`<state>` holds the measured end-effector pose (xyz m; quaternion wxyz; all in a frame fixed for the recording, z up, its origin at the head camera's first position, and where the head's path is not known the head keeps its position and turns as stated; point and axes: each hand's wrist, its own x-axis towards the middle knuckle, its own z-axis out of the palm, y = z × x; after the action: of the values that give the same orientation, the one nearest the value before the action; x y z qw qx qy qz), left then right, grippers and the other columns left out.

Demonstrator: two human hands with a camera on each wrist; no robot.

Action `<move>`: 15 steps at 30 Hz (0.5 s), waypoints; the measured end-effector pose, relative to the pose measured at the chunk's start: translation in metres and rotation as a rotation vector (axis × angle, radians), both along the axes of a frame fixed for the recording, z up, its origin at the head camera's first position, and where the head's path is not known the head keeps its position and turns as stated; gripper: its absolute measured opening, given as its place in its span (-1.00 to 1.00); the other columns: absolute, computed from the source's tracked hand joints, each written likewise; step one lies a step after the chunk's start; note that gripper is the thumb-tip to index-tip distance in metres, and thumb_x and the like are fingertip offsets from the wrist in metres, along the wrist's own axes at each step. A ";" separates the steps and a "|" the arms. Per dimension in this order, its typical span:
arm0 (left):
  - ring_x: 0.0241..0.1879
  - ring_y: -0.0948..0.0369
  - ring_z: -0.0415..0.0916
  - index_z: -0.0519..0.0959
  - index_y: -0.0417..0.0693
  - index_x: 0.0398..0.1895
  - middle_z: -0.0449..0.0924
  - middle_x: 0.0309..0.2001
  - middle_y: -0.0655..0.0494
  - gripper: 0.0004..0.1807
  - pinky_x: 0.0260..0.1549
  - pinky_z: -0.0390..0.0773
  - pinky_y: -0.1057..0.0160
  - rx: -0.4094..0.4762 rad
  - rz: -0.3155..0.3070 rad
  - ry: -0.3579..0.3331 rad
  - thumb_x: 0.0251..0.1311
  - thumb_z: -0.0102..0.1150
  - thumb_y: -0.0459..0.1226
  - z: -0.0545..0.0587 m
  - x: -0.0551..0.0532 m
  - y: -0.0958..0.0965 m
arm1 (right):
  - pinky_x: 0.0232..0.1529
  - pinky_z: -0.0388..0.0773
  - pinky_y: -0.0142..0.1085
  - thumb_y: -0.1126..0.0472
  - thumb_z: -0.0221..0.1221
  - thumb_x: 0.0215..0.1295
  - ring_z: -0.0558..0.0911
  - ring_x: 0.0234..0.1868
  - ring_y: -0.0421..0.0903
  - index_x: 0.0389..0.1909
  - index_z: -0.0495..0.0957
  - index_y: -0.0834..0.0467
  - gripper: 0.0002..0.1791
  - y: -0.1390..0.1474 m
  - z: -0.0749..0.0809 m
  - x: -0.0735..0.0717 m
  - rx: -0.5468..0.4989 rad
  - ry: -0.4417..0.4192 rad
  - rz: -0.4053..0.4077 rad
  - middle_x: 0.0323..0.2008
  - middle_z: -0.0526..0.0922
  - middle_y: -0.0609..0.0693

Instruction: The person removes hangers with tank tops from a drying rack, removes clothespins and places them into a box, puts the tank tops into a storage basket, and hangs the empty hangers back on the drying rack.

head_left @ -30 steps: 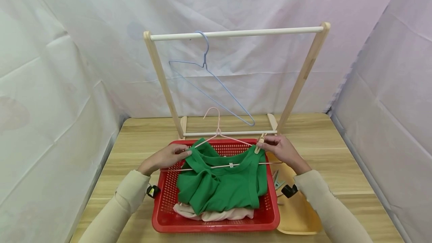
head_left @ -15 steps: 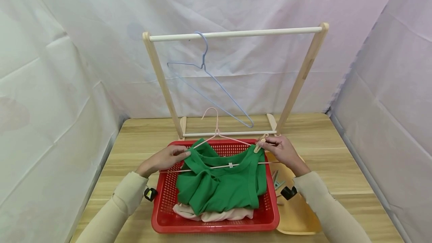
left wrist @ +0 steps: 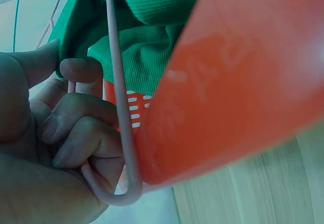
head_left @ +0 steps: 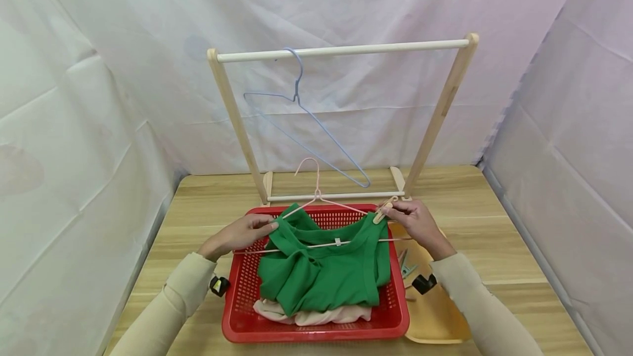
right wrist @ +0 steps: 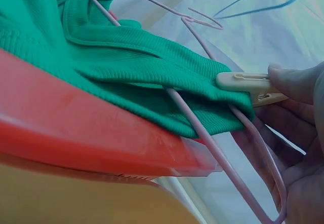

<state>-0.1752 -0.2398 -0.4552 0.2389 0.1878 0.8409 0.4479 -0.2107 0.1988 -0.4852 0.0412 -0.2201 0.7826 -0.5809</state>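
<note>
A green sleeveless top (head_left: 341,276) hangs over a pink wire hanger (left wrist: 117,72), its lower part bunched in a red basket (head_left: 316,335). At the left shoulder my left hand (head_left: 242,233) pinches the green fabric between thumb and forefinger. Its other fingers curl about the hanger's end in the left wrist view. A cream clothespin (right wrist: 238,80) bites the right shoulder strap. My right hand (head_left: 416,227) pinches that clothespin's handles, and the hanger's right end passes beside the palm. The hanger's hook stands up behind the neckline.
A wooden rack with a white rail (head_left: 366,48) stands behind the basket; a blue hanger (head_left: 330,131) hangs from it. Pale cloth (head_left: 336,315) lies under the green top. To the right, a yellow tray (head_left: 435,317) holds several clothespins (head_left: 407,269).
In my right hand, the clothespin has tipped a little to the right, still on the strap. The left hand and the top have hardly moved.
</note>
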 end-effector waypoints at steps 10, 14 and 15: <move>-0.22 0.02 0.48 0.63 0.14 0.00 0.60 -0.27 -0.05 -0.70 -0.10 0.44 0.16 -0.006 -0.005 -0.011 0.53 -0.11 -0.06 0.000 -0.001 0.000 | -0.03 0.61 -0.40 0.18 0.13 0.47 0.75 -0.18 -0.22 0.00 0.62 0.44 -0.64 0.007 0.005 0.001 -0.075 -0.089 -0.069 -0.20 0.76 -0.07; -0.28 0.12 0.45 0.63 0.07 -0.01 0.56 -0.33 0.08 -0.70 -0.12 0.43 0.09 0.007 -0.013 -0.014 0.53 -0.10 -0.08 0.000 -0.001 0.000 | -0.05 0.61 -0.42 0.19 0.12 0.48 0.75 -0.20 -0.22 0.01 0.58 0.50 -0.61 0.010 0.006 0.000 -0.087 -0.081 -0.079 -0.20 0.76 -0.08; -0.29 0.14 0.44 0.63 0.05 -0.01 0.55 -0.34 0.10 -0.70 -0.12 0.43 0.07 0.010 -0.016 -0.013 0.53 -0.10 -0.09 -0.001 -0.002 0.000 | -0.06 0.62 -0.42 0.19 0.12 0.48 0.75 -0.21 -0.22 0.01 0.58 0.51 -0.60 0.011 0.006 -0.001 -0.092 -0.081 -0.085 -0.19 0.75 -0.08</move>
<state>-0.1767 -0.2403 -0.4557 0.2470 0.1927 0.8355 0.4515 -0.2113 0.2102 -0.4792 0.0381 -0.1646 0.7615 -0.6258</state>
